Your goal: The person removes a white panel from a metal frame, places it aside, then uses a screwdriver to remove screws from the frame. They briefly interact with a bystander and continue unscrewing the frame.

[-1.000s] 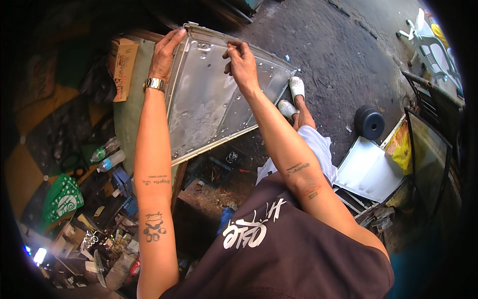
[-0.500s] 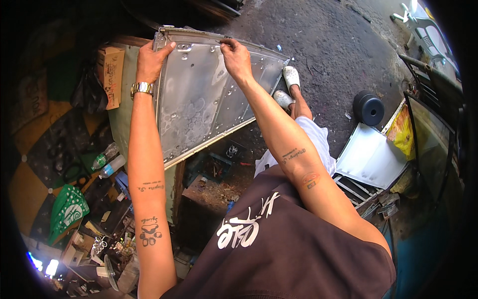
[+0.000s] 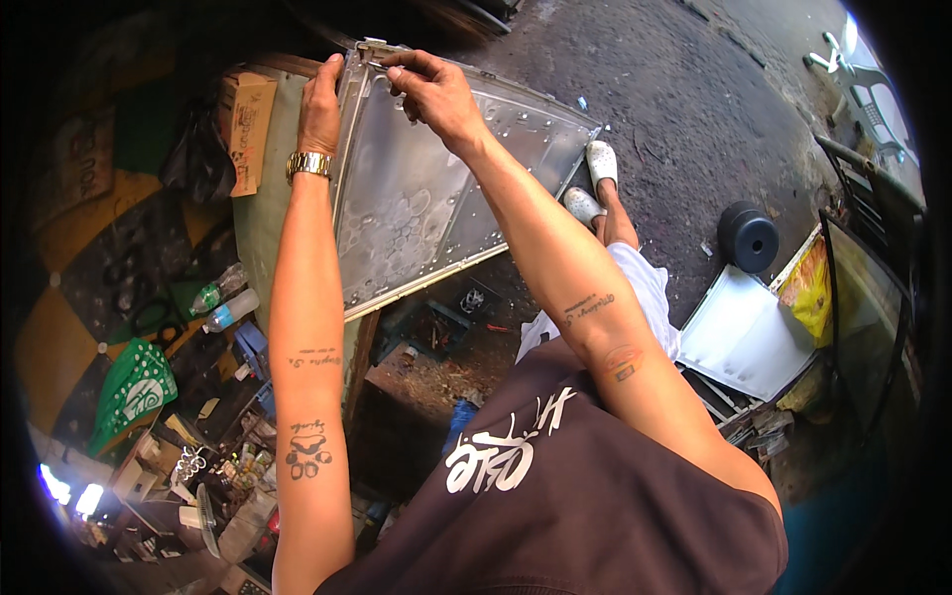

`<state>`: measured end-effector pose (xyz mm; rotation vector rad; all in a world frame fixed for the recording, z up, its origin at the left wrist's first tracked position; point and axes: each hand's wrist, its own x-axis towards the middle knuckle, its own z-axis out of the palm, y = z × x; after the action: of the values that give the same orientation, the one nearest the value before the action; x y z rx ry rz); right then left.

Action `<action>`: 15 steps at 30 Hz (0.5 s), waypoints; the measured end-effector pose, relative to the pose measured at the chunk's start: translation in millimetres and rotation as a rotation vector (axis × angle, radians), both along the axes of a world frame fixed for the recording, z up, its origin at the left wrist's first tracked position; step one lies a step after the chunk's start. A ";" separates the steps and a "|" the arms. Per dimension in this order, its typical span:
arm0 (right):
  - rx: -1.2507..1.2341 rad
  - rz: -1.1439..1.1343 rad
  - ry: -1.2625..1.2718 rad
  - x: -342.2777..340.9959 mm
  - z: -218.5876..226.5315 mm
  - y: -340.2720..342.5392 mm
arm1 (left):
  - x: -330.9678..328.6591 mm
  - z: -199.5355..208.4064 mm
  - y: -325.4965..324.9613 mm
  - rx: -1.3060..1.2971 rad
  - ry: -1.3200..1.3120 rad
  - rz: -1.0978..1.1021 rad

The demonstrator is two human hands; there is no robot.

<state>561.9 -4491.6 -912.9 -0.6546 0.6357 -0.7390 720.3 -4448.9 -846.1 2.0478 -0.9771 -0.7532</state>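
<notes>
A flat silver-grey metal panel, wedge-shaped in this view and spotted with marks and small holes, lies tilted across the bench. My left hand, with a metal-banded watch at the wrist, grips the panel's left edge near its far corner. Close beside it, my right hand hovers over the same corner with thumb and fingers pinched. A small thin metal piece shows at those fingertips; its exact kind is too small to make out.
Plastic bottles, a green bag and loose clutter fill the left side. A cardboard box stands behind my left wrist. To the right are a black round object, a white panel and a white chair.
My right hand has moved left along the panel's far edge to the corner by my left hand. My left thumb no longer lies across the panel's face. The whole view has shifted slightly.
</notes>
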 end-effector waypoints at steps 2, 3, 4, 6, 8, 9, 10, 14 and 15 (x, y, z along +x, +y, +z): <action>0.017 0.041 -0.006 -1.6 -0.4 -3.0 | 4.8 -2.7 0.3 0.003 0.038 0.017; 0.030 0.070 -0.041 -3.2 -0.6 -4.4 | 7.1 -3.4 -0.2 0.013 0.041 0.016; 0.051 0.095 -0.057 -5.0 -0.5 -6.1 | 8.6 -3.9 -0.3 0.033 0.054 0.023; 0.098 0.177 -0.114 -9.0 -0.7 -11.6 | 10.2 -4.8 -0.9 0.040 0.082 0.020; 0.150 0.264 -0.174 -13.6 -2.0 -19.9 | 9.2 -5.8 -0.2 0.034 0.145 0.048; 0.138 0.305 -0.193 -16.4 -2.6 -23.5 | 7.4 -6.1 0.9 0.021 0.190 0.073; 0.123 0.356 -0.212 -18.2 -3.6 -27.4 | 6.5 -6.7 1.1 -0.006 0.225 0.069; 0.147 0.563 -0.384 -29.6 -5.3 -29.2 | -0.5 -2.3 4.7 0.018 0.224 0.131; 0.170 0.614 -0.443 -32.6 -5.8 -26.7 | -1.8 0.6 4.4 0.032 0.182 0.088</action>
<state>529.2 -4518.3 -918.7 -0.4679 0.0690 -0.2329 718.5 -4444.5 -845.5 1.9955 -0.7717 -0.8957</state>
